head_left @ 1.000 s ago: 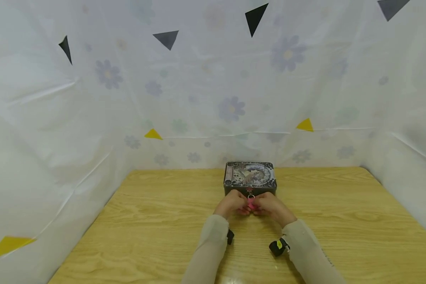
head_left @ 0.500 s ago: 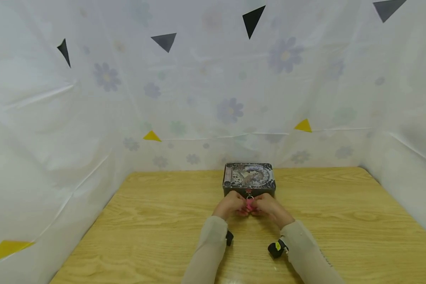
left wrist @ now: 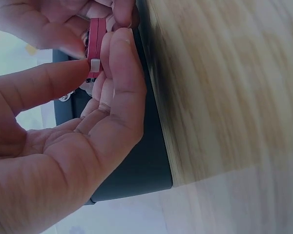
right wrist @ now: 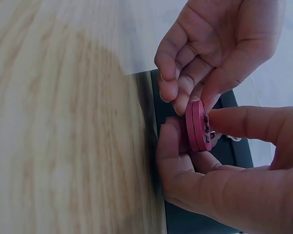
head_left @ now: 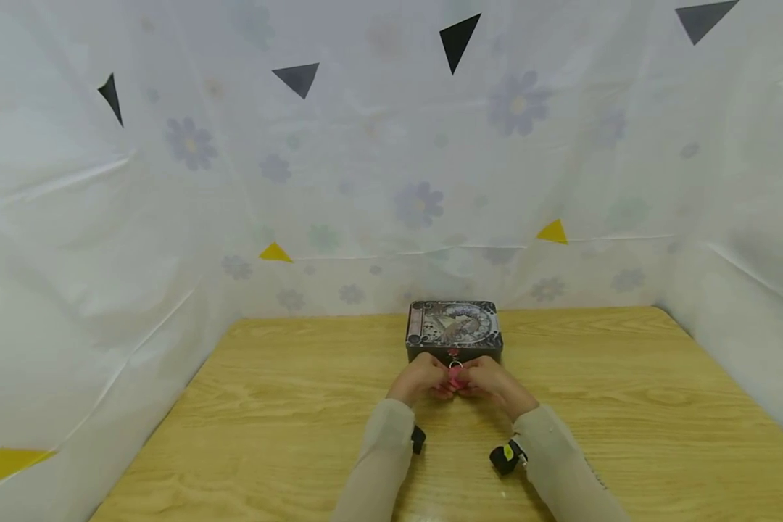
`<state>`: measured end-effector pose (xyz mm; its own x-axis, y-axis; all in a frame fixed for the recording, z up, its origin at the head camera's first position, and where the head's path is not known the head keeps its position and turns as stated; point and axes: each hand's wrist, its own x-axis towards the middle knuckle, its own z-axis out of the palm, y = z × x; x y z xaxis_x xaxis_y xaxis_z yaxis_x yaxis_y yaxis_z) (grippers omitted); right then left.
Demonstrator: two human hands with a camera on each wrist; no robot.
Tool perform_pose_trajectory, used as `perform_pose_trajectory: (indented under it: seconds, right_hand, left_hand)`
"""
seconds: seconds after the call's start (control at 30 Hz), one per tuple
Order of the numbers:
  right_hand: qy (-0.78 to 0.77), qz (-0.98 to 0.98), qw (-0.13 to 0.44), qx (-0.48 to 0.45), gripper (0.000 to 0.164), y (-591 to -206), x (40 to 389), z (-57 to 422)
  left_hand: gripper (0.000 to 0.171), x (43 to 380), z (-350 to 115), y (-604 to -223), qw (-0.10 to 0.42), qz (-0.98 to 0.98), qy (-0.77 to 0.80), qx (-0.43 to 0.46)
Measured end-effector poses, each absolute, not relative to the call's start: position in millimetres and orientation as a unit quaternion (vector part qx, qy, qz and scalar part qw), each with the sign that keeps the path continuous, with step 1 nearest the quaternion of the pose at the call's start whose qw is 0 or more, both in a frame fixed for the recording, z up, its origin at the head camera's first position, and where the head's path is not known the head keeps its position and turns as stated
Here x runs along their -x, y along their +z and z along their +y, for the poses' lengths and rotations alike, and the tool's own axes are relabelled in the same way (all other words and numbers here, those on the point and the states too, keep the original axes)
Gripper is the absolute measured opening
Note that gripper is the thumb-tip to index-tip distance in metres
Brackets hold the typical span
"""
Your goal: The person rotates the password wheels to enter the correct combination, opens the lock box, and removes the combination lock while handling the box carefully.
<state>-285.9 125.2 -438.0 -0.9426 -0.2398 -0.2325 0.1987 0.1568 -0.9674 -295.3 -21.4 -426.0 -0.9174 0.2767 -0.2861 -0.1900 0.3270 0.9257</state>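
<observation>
A pink combination padlock [head_left: 457, 376] with a silver shackle hangs at the front clasp [head_left: 454, 352] of a dark tin box [head_left: 453, 324] with a printed lid. My left hand [head_left: 421, 375] pinches the padlock from the left between thumb and fingertips. From the right, my right hand [head_left: 494, 378] pinches it too, its thumb against the side with small dark number dials. In the right wrist view the padlock [right wrist: 198, 126] stands edge-on between both hands. The left wrist view shows a small pale tab on the edge of the padlock [left wrist: 98, 46]. The box lid is down.
The box stands at the back of a wood-grain table [head_left: 287, 406], close to a white flower-print curtain [head_left: 365, 181] that also runs along both sides. A black wrist strap piece [head_left: 505, 458] hangs under the right sleeve, another [head_left: 418, 439] under the left.
The head view has shifted slightly, so the whole scene sits a little further left and lower. Both hands stay on the padlock, with only small finger movement.
</observation>
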Motion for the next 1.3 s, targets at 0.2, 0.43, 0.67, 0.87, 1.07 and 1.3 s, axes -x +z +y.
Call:
perform_pose_trajectory:
  seconds: [0.2,0.43,0.67,0.87,1.07,1.3]
  right_hand:
    - [-0.647,0.740,0.185,0.017,0.026,-436.9,284.5,126.4]
    - [-0.650,0.738,0.179,0.016,0.024,-434.9,283.8,124.8]
    - [-0.654,0.737,0.169,0.016,0.024,-437.0,284.0,122.1]
    - [-0.655,0.737,0.168,0.008,0.020,-436.6,283.8,121.7]
    - [-0.666,0.726,0.173,0.007,0.019,-436.2,283.7,122.6]
    - [-0.657,0.733,0.175,0.008,0.023,-437.1,283.0,124.9]
  left_hand:
    - [0.016,295.5,-23.4,-427.1,0.203,0.790,0.578,-0.032]
    - [0.017,296.2,-23.9,-426.1,0.204,0.787,0.582,-0.034]
    - [0.017,294.8,-24.4,-425.2,0.202,0.785,0.585,-0.033]
    - [0.017,294.7,-24.5,-425.0,0.207,0.782,0.588,-0.025]
    - [0.019,293.0,-25.0,-424.5,0.208,0.784,0.584,-0.028]
    - [0.019,293.0,-24.5,-423.6,0.209,0.783,0.585,-0.029]
